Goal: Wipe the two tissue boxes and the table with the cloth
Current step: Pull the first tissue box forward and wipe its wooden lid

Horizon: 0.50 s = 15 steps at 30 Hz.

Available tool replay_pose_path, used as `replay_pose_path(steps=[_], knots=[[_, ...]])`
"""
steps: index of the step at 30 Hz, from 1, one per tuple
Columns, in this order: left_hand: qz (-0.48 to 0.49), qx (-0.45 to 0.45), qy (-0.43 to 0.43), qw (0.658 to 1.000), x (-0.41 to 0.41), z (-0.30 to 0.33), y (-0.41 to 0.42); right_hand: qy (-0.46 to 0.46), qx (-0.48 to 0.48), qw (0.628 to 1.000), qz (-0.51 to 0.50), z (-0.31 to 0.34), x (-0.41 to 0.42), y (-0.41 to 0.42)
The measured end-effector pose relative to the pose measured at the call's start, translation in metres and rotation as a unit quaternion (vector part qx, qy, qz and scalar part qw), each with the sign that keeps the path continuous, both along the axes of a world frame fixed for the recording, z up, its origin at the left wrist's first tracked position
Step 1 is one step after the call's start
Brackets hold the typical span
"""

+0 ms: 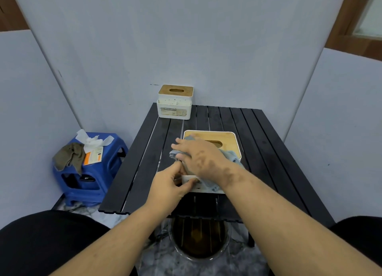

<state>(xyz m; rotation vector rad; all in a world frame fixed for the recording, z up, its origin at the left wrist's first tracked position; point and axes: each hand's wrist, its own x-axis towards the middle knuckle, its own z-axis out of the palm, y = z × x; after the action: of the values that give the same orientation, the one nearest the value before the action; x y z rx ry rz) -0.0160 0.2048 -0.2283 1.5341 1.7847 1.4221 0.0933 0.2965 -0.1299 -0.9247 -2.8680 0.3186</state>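
A white tissue box with a bamboo lid (225,138) lies in the middle of the black slatted table (258,143). My right hand (198,156) presses a grey-blue cloth (232,156) onto its lid and near-left side, fingers spread over the cloth. My left hand (171,182) pinches the box's near-left corner. A second white tissue box with a bamboo lid (175,102) stands upright at the table's far left edge, against the wall.
A blue plastic stool (107,164) stands left of the table with an olive rag (70,156), crumpled tissues and an orange packet on it. A round bin (198,238) sits under the table's near edge. Grey partition walls close in on three sides.
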Motion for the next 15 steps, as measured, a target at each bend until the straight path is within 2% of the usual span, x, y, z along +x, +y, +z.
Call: replay_pose_path(steps=[5, 10, 15], knots=[[-0.025, -0.006, 0.004, 1.000, 0.002, 0.003, 0.000, 0.009, -0.089, 0.995, -0.039, 0.004, -0.015, 0.034], [-0.031, -0.020, -0.012, 0.999, 0.000, 0.004, -0.001, 0.001, -0.093, 0.992, -0.080, 0.008, -0.003, 0.053], [-0.039, -0.013, -0.015, 0.999, 0.002, 0.003, 0.000, -0.004, -0.092, 0.989, -0.114, 0.011, 0.044, 0.064]])
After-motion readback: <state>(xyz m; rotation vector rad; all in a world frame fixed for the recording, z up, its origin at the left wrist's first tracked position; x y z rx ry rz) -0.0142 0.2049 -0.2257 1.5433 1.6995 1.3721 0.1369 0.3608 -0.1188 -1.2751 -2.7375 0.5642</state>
